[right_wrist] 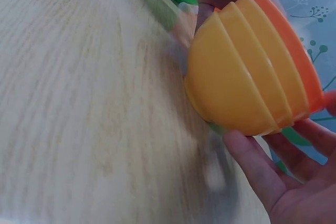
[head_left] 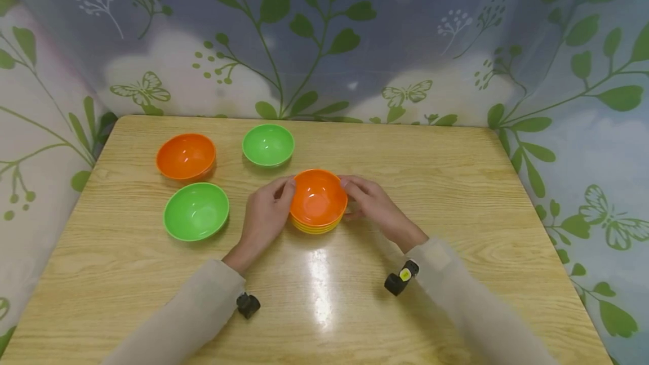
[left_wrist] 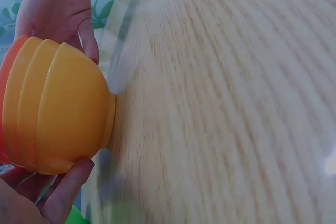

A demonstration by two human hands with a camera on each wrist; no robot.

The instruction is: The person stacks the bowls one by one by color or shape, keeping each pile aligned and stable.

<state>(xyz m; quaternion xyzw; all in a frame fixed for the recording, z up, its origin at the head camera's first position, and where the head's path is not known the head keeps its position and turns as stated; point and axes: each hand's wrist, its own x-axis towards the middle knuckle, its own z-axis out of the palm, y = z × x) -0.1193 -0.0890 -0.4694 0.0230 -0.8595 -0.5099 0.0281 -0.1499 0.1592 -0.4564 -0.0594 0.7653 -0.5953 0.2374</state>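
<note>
Near the middle of the table, a stack of nested bowls has an orange bowl (head_left: 318,199) on top and yellow bowls (left_wrist: 76,103) beneath it. My left hand (head_left: 267,210) grips the stack's left side, thumb at the orange rim. On the opposite side my right hand (head_left: 376,207) holds it the same way. Seen from the right wrist, its fingers (right_wrist: 257,169) spread along the outside of the yellow bowls. The stack stands upright, its foot at or just above the wood; I cannot tell whether it touches.
A green bowl (head_left: 269,145) sits behind the stack. Farther left are another orange bowl (head_left: 186,156) and, in front of it, a second green bowl (head_left: 196,212). The wooden table (head_left: 431,168) ends at a leaf-patterned curtain (head_left: 405,44) at the back.
</note>
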